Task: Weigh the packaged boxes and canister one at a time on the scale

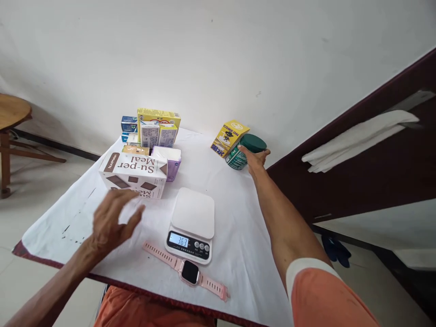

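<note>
My right hand [255,159] is wrapped round a green canister [237,157] with a dark green lid, at the table's back right. Touching or close beside the canister is a yellow "COME ON" box [229,137]. My left hand [114,220] hovers with fingers apart just in front of a white "Su-per Meal" box [136,170], holding nothing. Between the hands lies a white kitchen scale [193,213], its pan bare and its lit display reading 363. A pink-strapped smartwatch [190,272] lies in front of the scale.
Behind the white box stand a purple-and-white pack [173,163], a large yellow box [158,116], smaller cartons [150,135] and blue boxes [129,123]. A white cloth [231,204] covers the table. A wooden stool [13,111] is at left; a white towel [357,141] hangs at right.
</note>
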`<action>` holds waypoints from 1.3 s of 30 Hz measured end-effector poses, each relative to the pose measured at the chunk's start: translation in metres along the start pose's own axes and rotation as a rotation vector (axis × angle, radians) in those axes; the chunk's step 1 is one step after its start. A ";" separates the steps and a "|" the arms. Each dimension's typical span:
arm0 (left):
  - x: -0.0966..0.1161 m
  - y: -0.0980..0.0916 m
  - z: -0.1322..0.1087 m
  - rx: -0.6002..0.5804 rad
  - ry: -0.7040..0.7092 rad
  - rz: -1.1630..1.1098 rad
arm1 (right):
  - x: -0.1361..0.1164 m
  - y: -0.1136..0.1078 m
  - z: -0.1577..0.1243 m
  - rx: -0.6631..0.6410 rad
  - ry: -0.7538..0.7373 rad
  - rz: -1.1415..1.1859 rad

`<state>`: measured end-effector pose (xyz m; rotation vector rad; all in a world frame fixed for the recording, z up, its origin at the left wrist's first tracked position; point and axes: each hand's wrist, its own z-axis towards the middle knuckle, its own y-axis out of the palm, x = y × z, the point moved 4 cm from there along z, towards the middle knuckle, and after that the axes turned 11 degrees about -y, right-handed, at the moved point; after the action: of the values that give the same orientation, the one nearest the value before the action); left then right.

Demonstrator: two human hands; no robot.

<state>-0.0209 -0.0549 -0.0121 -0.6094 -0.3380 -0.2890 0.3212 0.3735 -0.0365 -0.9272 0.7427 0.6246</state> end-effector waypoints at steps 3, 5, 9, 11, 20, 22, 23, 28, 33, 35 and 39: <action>0.009 0.033 -0.019 -0.357 -0.175 -0.229 | -0.002 0.005 -0.002 0.051 0.101 -0.033; 0.008 0.052 -0.033 -0.534 -0.303 -0.338 | -0.007 0.003 -0.008 0.072 0.078 -0.050; 0.001 0.070 -0.050 -0.665 -0.417 -0.422 | -0.010 -0.012 -0.032 0.034 0.005 -0.036; -0.002 0.072 -0.053 -0.678 -0.435 -0.432 | -0.008 -0.023 -0.048 -0.022 -0.041 -0.016; 0.002 0.069 -0.048 -0.672 -0.410 -0.460 | -0.068 -0.094 -0.137 -0.228 -0.339 0.411; 0.003 0.067 -0.047 -0.659 -0.404 -0.460 | -0.092 -0.107 -0.161 -0.325 -0.354 0.475; 0.003 0.067 -0.048 -0.652 -0.401 -0.457 | -0.102 -0.111 -0.173 -0.379 -0.350 0.485; 0.002 0.067 -0.051 -0.646 -0.384 -0.436 | -0.126 -0.113 -0.220 -0.583 -0.290 0.514; 0.003 0.069 -0.052 -0.657 -0.353 -0.432 | -0.121 -0.103 -0.242 -0.674 -0.276 0.507; 0.003 0.069 -0.052 -0.658 -0.348 -0.430 | -0.116 -0.101 -0.245 -0.681 -0.276 0.480; 0.003 0.071 -0.053 -0.676 -0.350 -0.405 | -0.108 -0.101 -0.246 -0.714 -0.264 0.490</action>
<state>0.0189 -0.0314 -0.0875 -1.2657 -0.7153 -0.7023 0.2607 0.0952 -0.0004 -1.2839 0.5045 1.4767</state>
